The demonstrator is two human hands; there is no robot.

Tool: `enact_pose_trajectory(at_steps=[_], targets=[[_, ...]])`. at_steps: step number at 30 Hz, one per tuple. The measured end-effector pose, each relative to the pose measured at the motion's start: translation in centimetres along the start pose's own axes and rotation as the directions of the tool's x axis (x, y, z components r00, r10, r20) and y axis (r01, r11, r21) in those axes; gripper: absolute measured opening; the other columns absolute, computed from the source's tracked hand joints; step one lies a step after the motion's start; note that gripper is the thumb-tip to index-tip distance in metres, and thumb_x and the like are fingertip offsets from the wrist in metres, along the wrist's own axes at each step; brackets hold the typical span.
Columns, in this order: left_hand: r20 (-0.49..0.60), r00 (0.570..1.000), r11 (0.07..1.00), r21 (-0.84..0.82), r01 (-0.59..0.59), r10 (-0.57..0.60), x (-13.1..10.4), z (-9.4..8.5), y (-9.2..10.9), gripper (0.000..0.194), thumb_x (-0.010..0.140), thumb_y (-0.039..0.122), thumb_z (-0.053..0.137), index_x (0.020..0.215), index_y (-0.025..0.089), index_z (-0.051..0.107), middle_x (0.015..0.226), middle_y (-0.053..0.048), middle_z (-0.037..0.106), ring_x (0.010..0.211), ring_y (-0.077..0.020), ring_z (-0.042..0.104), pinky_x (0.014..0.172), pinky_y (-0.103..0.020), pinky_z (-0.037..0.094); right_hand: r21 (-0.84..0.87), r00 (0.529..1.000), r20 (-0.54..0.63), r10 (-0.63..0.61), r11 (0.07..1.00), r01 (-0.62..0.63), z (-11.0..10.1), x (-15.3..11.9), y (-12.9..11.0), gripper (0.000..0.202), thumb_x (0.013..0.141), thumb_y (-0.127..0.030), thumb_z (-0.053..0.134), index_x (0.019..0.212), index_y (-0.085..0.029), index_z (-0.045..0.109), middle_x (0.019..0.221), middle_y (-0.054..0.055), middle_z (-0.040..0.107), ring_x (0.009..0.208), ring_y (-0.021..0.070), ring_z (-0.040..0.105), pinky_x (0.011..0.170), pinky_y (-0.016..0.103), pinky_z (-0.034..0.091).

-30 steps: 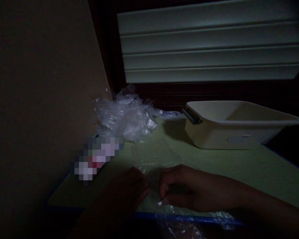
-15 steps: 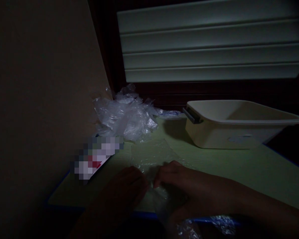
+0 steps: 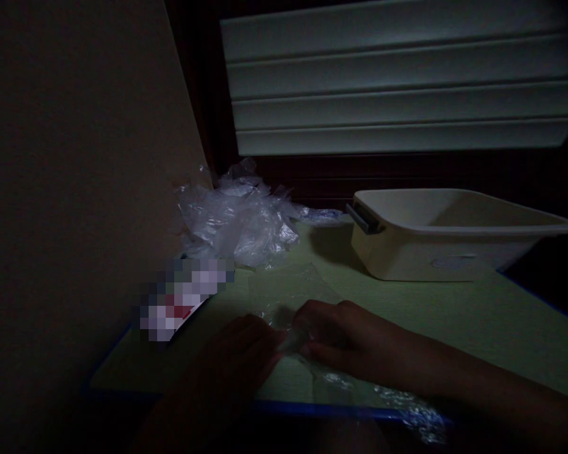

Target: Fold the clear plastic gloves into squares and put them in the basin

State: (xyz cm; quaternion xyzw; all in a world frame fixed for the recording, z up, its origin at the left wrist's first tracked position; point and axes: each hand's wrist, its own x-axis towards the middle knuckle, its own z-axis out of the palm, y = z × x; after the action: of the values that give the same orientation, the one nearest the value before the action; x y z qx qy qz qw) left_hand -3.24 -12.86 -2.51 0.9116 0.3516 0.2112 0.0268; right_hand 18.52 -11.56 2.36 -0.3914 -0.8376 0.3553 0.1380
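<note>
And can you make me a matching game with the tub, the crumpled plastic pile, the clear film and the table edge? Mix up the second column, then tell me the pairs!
Things:
1. Tub
2. Crumpled plastic pile
3. Clear film
4. Table edge

Matches:
A. Blue
B. Pinched by the left hand and right hand
C. Cream, open at the top
D. At the far left of the table, by the wall

Pairs: 1-C, 2-D, 3-B, 4-A
</note>
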Motion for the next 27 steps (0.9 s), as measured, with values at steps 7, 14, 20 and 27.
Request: enact_pose_trajectory(at_steps=[7, 14, 20, 27], targets=[[-0.095, 0.983, 0.985, 0.080, -0.151, 0.158, -0.3, -0.4, 0.2, 0.022, 0.095, 0.015, 0.030, 0.106, 0.019, 0.048, 0.096, -0.003, 0.059, 0.087, -0.0163, 0.055, 0.079, -0.030, 0.046, 0.103, 1.000, 0.007, 0.000, 0.995, 0.000, 0.5, 0.3, 0.8, 0.029, 0.077, -0.015, 0.057, 0.105, -0.016, 0.051, 0.070, -0.003, 0.053, 0.062, 0.0104, 0.048, 0.052, 0.020, 0.036], [0.004, 0.987, 0.987, 0.013, -0.159, 0.159, -0.1, -0.5, 0.2, 0.003, 0.089, 0.021, 0.053, 0.087, 0.020, 0.055, 0.087, 0.001, 0.062, 0.083, -0.0145, 0.057, 0.075, -0.027, 0.047, 0.071, 0.998, 0.047, 0.033, 0.997, -0.036, 0.2, -0.2, 0.4, 0.036, 0.075, -0.019, 0.061, 0.109, -0.018, 0.050, 0.078, -0.001, 0.057, 0.068, 0.0128, 0.053, 0.056, 0.021, 0.038], [-0.032, 0.986, 0.983, 0.084, -0.161, 0.164, 0.5, -0.4, 0.2, 0.009, 0.086, 0.028, 0.057, 0.083, 0.020, 0.058, 0.090, 0.000, 0.063, 0.089, -0.0173, 0.058, 0.079, -0.031, 0.050, 0.051, 0.998, -0.031, 0.059, 0.997, -0.057, -0.6, -0.2, 0.0, 0.022, 0.078, -0.023, 0.058, 0.099, -0.017, 0.055, 0.068, -0.003, 0.053, 0.059, 0.0110, 0.049, 0.049, 0.020, 0.034], [-0.041, 0.988, 0.986, 0.084, -0.147, 0.151, 0.1, 0.0, 0.1, 0.013, 0.092, 0.026, 0.048, 0.089, 0.017, 0.057, 0.095, -0.002, 0.062, 0.094, -0.0157, 0.057, 0.085, -0.030, 0.049, -0.021, 0.991, -0.122, 0.060, 0.998, -0.063, -0.9, 0.2, 1.6, 0.029, 0.078, -0.013, 0.051, 0.108, -0.015, 0.051, 0.067, -0.001, 0.058, 0.057, 0.0114, 0.051, 0.052, 0.021, 0.036]])
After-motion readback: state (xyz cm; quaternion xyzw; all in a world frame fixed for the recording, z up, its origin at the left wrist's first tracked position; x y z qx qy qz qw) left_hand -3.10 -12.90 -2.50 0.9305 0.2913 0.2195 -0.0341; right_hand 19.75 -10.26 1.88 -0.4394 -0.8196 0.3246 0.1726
